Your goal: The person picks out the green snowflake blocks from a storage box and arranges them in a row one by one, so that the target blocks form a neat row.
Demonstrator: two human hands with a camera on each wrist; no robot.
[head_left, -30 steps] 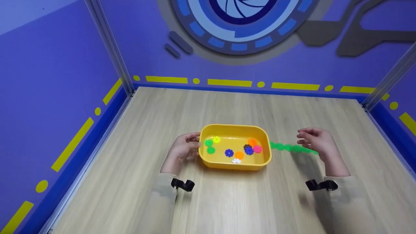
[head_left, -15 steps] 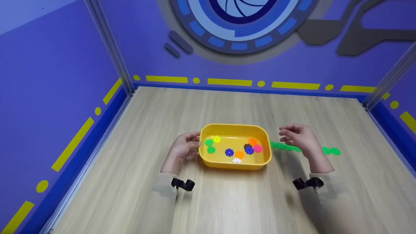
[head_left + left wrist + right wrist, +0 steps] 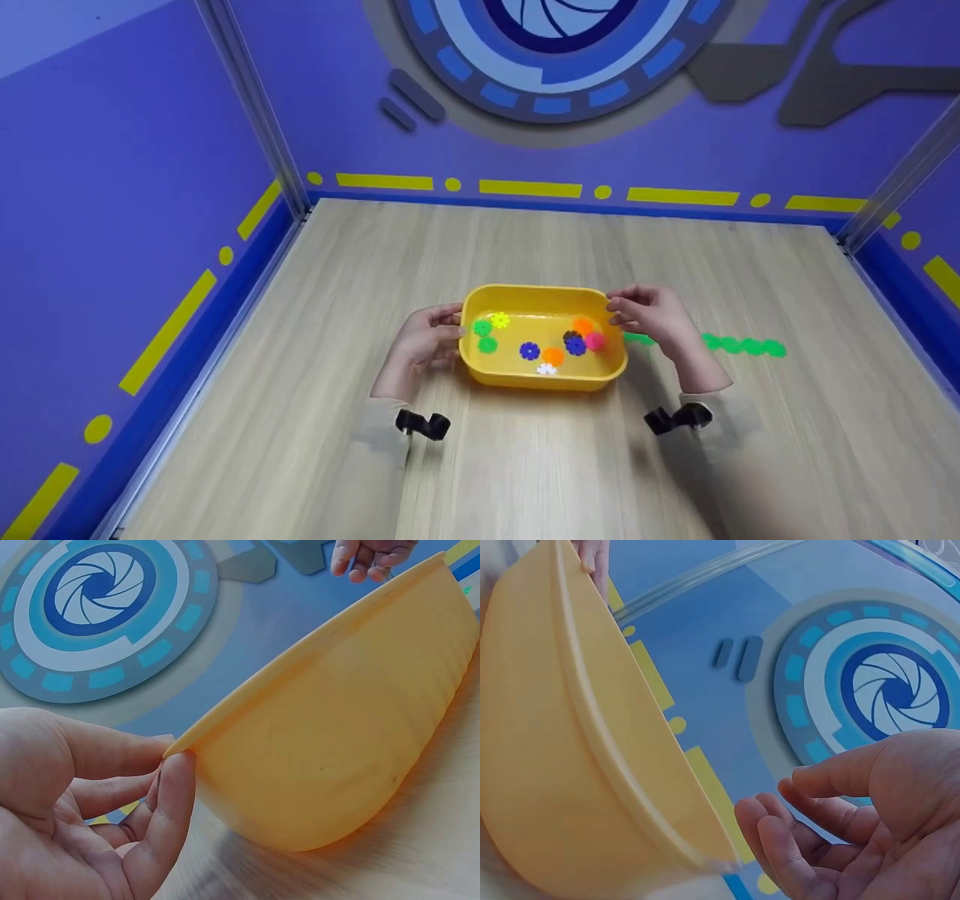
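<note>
My left hand [image 3: 424, 341] pinches the left rim of a yellow plastic bin [image 3: 540, 380], thumb on one side and fingers on the other, as the left wrist view shows. Inside lie several small snowflake-shaped plastic discs: green and yellow at the left, a blue disc [image 3: 529, 351] and a white disc [image 3: 547, 369] near the middle, orange, brown, blue and pink at the right. At the bin's right rim is my right hand [image 3: 652, 315]. In the right wrist view its loosely bent fingers [image 3: 780, 840] hold nothing and stand a little apart from the rim.
A row of green discs [image 3: 750, 346] lies on the wooden tabletop [image 3: 555, 465] right of the bin, partly hidden behind my right hand. Blue printed panels [image 3: 540, 161] rise at the back and both sides, with metal posts at the corners.
My right hand has moved left from over the green row to the bin's right rim, uncovering the row's right end. The left hand and the bin have stayed in place.
</note>
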